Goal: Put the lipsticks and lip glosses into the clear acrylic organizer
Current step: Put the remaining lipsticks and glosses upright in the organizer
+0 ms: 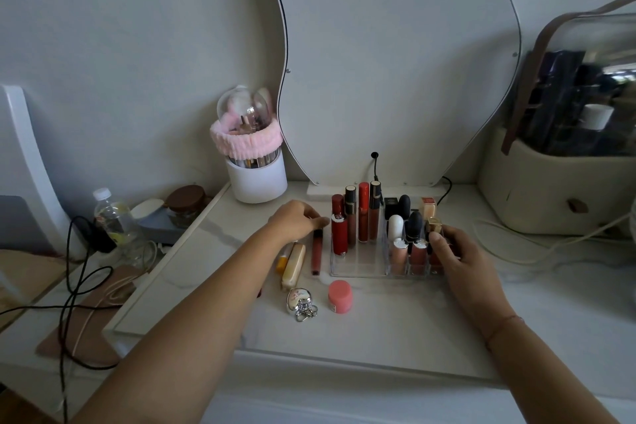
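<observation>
**Grasping a lipstick at the organizer's front right corner**

Pinching gold-capped lipstick [434, 224] with right hand [456, 253], thumb in front and fingers curled behind, at front right corner of clear acrylic compartment organizer [358, 270]. Being unable to tell whether that tube is seated in its cell.

Holding left hand [297, 218] at organizer's left edge, fingers curled, tips meeting black cap of dark red lip gloss tube [316, 253], which is lying flat just left of organizer. Being unable to tell whether pinching or only touching it.

Seeing red lipstick tube with white top [339, 237] standing in organizer's left front slot, just beside those fingertips. Seeing row of tall lip glosses [363, 217] standing upright along organizer's back left. Seeing black bullet-shaped lipsticks [414, 222] and white round-capped tube [395, 225] standing in right-hand cells, and pale pink tubes [399, 258] in front cells.

Seeing cream-yellow flat tube [294, 263] and small orange tube [282, 262] lying further left of organizer, beyond the gloss. Seeing pink round lidded jar [340, 296] in front of organizer's left half, with silver keychain charm [301, 301] left of it.

Seeing white brush holder with clear dome and pink fluffy band [256, 179] behind organizer to the left, and wavy-edged mirror [395, 62] directly behind. Resting organizer on white tabletop [378, 337].
</observation>
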The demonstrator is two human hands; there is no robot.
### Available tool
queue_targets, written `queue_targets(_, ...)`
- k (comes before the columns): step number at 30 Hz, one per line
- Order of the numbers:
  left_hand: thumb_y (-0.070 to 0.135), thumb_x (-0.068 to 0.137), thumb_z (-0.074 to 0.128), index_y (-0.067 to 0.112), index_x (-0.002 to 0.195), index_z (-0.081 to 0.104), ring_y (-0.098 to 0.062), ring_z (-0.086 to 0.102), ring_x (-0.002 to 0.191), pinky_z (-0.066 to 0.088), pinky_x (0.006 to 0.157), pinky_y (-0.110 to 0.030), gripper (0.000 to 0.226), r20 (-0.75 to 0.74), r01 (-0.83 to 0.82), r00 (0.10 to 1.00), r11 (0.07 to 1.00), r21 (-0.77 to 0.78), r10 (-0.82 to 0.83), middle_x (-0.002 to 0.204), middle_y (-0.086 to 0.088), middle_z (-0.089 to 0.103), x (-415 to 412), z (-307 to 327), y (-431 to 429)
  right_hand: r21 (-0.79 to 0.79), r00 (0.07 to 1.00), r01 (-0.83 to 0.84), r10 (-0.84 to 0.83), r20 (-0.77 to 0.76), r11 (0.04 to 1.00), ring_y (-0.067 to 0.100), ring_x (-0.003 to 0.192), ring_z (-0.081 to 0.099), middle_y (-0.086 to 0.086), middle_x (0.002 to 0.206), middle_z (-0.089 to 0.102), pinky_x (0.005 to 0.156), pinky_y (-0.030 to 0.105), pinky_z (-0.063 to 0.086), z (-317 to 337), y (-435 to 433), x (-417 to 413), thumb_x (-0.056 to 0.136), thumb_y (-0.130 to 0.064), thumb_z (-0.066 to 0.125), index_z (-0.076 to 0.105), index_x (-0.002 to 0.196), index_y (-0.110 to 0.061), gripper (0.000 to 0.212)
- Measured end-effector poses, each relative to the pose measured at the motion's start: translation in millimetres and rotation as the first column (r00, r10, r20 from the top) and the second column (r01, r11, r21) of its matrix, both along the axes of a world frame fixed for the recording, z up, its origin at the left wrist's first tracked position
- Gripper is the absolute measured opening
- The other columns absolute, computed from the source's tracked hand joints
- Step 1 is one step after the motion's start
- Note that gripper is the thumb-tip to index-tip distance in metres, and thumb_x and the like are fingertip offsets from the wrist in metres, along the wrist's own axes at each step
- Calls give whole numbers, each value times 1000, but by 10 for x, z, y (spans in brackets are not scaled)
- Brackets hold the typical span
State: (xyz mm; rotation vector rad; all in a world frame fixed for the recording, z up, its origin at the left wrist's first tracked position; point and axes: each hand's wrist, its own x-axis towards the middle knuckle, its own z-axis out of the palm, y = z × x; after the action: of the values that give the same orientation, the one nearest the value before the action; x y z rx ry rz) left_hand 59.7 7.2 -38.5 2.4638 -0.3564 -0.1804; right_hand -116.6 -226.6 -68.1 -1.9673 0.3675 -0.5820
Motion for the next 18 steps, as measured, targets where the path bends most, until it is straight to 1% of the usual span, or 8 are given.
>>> queue_targets(4, 40, 70, 75, 24, 85, 71, -19, 61, 94, 49, 91, -40, 22, 6, -11, 1000, 998, 59, 11, 95, 0, 69, -14, -2, -50, 6, 1000, 5, -5, 10, 1000, -11, 77, 54, -6, 97, 64, 58, 10, 37, 11, 9, -3, 91, -39, 50, 57, 120, -21, 36)
queue_targets(7, 32, 70, 76, 27, 76, 68, -18, 61, 93, 49, 89, -37, 12, -11, -35, 999, 999, 25, 35, 93, 0, 69, -19, 12, -68, 5, 1000, 0, 0, 12, 1000, -10, 77, 54, -9, 92, 63, 59, 13, 38, 12, 7, -8, 90, -40, 50, 57, 119, -22, 35)
queue_targets(9, 26, 73, 75, 25, 78, 69, -17, 61, 94, 48, 86, -31, 8, -43, -52, 998, 996, -73, 49, 95, -1, 70, -24, 36, -66, 9, 1000, -6, 6, 15, 1000, -9, 79, 54, -8, 93, 63, 61, 15, 39, 4, 0, -5, 89, -41, 50, 57, 119, -22, 36)
queue_targets(11, 21, 74, 75, 20, 87, 71, -16, 61, 95, 46, 83, -28, 13, -71, -81, 995, 974, -211, 67, 97, -1, 69, -41, 95, -38, 22, 1000, -12, 12, 15, 1000, -7, 81, 56, -6, 95, 64, 63, 17, 41, -9, -4, 6, 89, -42, 50, 57, 119, -23, 36)
queue_targets(13, 16, 75, 75, 14, 98, 71, -10, 63, 88, 46, 74, -17, 24, -73, -68, 996, 928, -366, 44, 95, -1, 70, -82, 205, 24, 32, 1000, -13, 12, 23, 999, -6, 82, 57, -5, 98, 67, 64, 18, 42, -22, -9, 16, 89, -41, 50, 58, 116, -25, 33)
queue_targets(15, 12, 76, 74, 11, 104, 70, 2, 63, 74, 45, 61, -7, 28, -45, -26, 999, 873, -487, 5, 89, 2, 70, -143, 359, 111, 54, 999, -12, 10, 37, 998, -6, 84, 59, -7, 97, 68, 66, 18, 42, -34, -13, 24, 89, -40, 51, 59, 114, -25, 31)
queue_targets(16, 12, 77, 73, 12, 105, 69, 5, 63, 69, 45, 60, -5, 29, -30, -13, 1000, 848, -529, -4, 86, 4, 70, -178, 444, 155, 58, 999, -11, 9, 37, 998, -6, 84, 60, -10, 96, 68, 66, 18, 42, -36, -14, 26, 89, -40, 52, 60, 115, -25, 31)
queue_targets(18, 11, 78, 72, 10, 106, 68, 5, 64, 68, 47, 62, -6, 29, -21, -5, 1000, 779, -627, -11, 82, 6, 70, -248, 615, 235, 52, 999, -5, 3, 34, 999, -9, 83, 58, -16, 92, 66, 65, 17, 42, -40, -16, 26, 89, -41, 52, 60, 114, -25, 31)
